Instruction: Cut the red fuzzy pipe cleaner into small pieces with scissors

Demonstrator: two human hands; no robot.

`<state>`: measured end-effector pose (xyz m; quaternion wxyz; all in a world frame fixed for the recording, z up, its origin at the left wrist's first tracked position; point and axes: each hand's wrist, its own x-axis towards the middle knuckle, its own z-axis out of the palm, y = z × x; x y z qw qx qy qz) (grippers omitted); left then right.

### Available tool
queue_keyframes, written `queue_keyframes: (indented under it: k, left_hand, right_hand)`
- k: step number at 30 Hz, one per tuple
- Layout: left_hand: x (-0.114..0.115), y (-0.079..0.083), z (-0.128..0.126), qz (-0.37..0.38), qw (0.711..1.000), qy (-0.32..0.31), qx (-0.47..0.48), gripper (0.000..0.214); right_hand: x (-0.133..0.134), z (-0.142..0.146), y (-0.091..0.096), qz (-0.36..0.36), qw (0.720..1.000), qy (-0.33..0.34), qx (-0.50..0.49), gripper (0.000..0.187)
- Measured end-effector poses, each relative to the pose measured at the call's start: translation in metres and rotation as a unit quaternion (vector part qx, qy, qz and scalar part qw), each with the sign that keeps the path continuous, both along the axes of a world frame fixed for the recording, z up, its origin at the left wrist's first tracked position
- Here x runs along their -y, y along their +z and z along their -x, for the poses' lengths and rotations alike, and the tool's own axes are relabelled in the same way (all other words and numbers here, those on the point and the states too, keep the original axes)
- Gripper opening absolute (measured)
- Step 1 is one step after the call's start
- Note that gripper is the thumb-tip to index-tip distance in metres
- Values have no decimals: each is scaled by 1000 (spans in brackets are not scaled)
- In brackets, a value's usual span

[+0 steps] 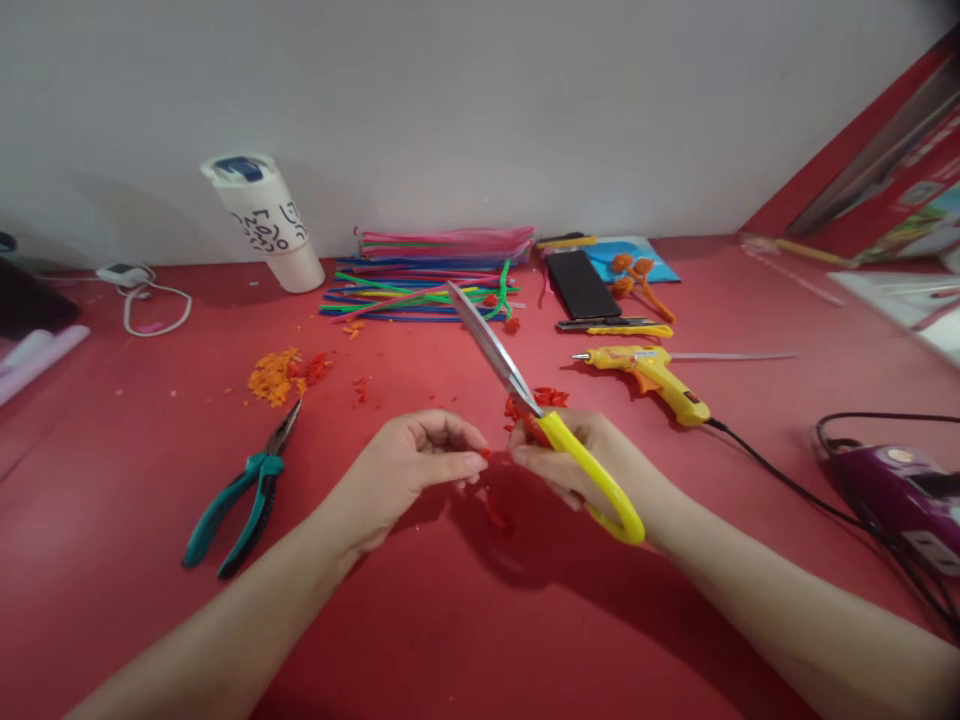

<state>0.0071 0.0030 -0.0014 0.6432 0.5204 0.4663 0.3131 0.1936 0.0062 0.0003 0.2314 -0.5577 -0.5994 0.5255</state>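
Between thumb and fingers, my left hand pinches a small red piece. Yellow-handled scissors rest in my right hand, their blades closed and pointing up and to the left. The two hands are close together but apart, just above the red table. A pile of red snippets lies behind my right hand. Below the hands, a blurred red bit shows near the tabletop. Left of my left hand lie long-nose pliers with teal and black handles, jaws pointing at orange snippets and red snippets.
Several coloured pipe cleaners lie at the back, beside a white tumbler. To the right are a phone, a utility knife, orange flower-like pieces and a yellow glue gun, its cord running to a purple device.
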Motion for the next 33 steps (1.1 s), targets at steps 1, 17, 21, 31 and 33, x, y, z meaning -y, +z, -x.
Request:
queue_keyframes:
  k: [1, 17, 21, 31, 33]
  left_hand:
    - [1, -2, -2, 27, 998, 23, 43, 11]
    - [10, -2, -18, -36, 996, 45, -66, 5]
    - [8, -1, -14, 17, 993, 116, 2, 4]
    - [-2, -2, 3, 26, 956, 231, 181, 7]
    - [-3, -1, 4, 17, 950, 247, 191, 5]
  right_hand:
    - [2, 3, 0, 13, 1000, 11, -20, 10]
    - [9, 13, -6, -55, 998, 11, 11, 8]
    - [6, 5, -2, -131, 988, 28, 73, 22]
    - [4, -7, -9, -280, 866, 142, 389, 31]
    - [4, -7, -13, -309, 845, 156, 408, 33]
